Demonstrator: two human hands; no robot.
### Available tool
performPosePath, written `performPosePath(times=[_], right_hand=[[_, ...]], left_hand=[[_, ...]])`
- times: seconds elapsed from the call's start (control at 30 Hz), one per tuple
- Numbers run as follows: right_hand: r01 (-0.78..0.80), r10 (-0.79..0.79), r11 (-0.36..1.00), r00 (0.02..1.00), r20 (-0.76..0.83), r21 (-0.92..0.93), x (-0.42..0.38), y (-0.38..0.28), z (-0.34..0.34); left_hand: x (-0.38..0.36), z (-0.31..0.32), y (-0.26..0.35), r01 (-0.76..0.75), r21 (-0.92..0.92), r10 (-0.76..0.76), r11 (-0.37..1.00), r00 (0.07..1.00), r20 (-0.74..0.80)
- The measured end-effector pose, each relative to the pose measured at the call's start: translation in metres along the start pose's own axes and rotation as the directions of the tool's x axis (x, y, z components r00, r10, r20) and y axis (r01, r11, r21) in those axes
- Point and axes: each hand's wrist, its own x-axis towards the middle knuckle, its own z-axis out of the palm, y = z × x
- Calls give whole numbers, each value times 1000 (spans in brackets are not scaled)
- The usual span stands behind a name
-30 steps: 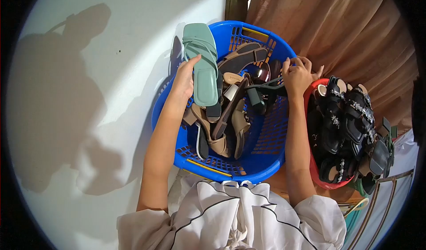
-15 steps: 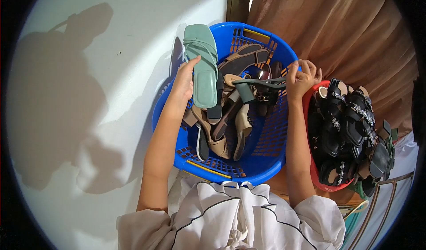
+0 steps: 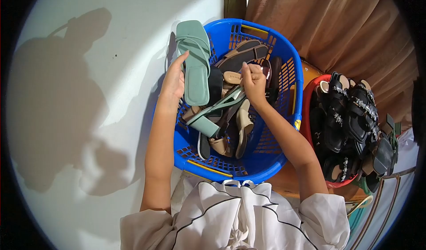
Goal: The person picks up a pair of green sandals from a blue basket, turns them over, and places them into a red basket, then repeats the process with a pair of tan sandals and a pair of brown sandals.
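Note:
My left hand (image 3: 174, 79) grips a mint green square-toed sandal (image 3: 196, 83) by its side, thumb over the edge near the straps. That sandal is held with its insole facing me, above the left side of a blue basket (image 3: 270, 168). In my right hand (image 3: 254, 83), closed over the middle of the basket, is a second mint green sandal (image 3: 206, 125), seen side-on with its block heel pointing down and left. Beneath both hands lie a beige shoe (image 3: 244, 123), a dark-soled brown sandal (image 3: 244, 59) and several other shoes, partly hidden.
To the right stands a red basin (image 3: 306, 117) heaped with black sandals (image 3: 350, 112) that have shiny straps. A brown curtain (image 3: 337, 33) hangs behind. A white wall (image 3: 75, 117) runs along the left, with a shadow on it.
My right hand has moved left from the basket's right rim to over its middle, bringing its green sandal nearer the other one. My left hand and its sandal have shifted slightly left.

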Motion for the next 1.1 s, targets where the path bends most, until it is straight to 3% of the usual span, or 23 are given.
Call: performPosePath(times=[0.07,0.2,0.3,0.4,0.5,0.67,0.73,0.8,0.9,0.97,1.1], right_hand=[[-54,54,998,997,47,10,-3,1,7],[-22,22,1000,1000,-2,1,-3,14,16],[-129,132,990,991,37,-62,-5,37,20],[57,52,953,937,345,-297,-13,54,13],[-216,266,959,911,315,-186,-11,57,13],[-175,240,935,952,189,-308,-14,38,20],[-233,272,947,947,169,-221,-14,32,19],[-328,317,945,922,222,13,-11,26,16],[-597,466,791,730,500,135,-3,12,6],[-668,521,715,705,480,205,0,1,2],[-742,627,576,670,398,342,7,13,-10]], left_hand=[[0,-2,1,0,14,0,1000,1000,4],[0,-2,3,22,36,-22,999,1000,13],[1,2,-1,47,31,-47,998,999,15],[4,5,-10,58,31,-59,998,997,40],[4,11,-22,70,41,-71,997,997,36],[-3,28,-31,124,-56,-122,991,992,44],[-5,29,-33,149,-78,-145,986,988,60],[2,27,-41,79,-121,-67,990,993,96],[4,24,-45,92,-136,-56,986,967,250],[2,30,-48,63,-80,-34,995,944,328],[-4,37,-47,-82,372,-48,925,944,327]])
